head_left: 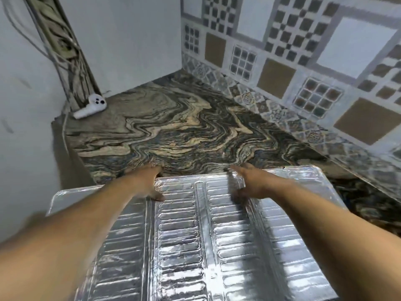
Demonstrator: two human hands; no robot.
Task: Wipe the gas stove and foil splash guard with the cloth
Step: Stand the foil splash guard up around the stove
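The foil splash guard (195,235), a ribbed silver panel with fold lines, fills the lower middle of the head view, tilted away from me over the counter. My left hand (149,181) grips its far top edge left of centre, thumb on the near face and fingers over the back. My right hand (249,183) grips the same edge right of centre in the same way. Neither the gas stove nor the cloth is in view.
A swirled brown-and-black marble counter (173,127) runs behind the guard to a white wall on the left and a patterned tile wall (303,61) on the right. A white plug adapter (92,106) with a cable lies in the far left corner.
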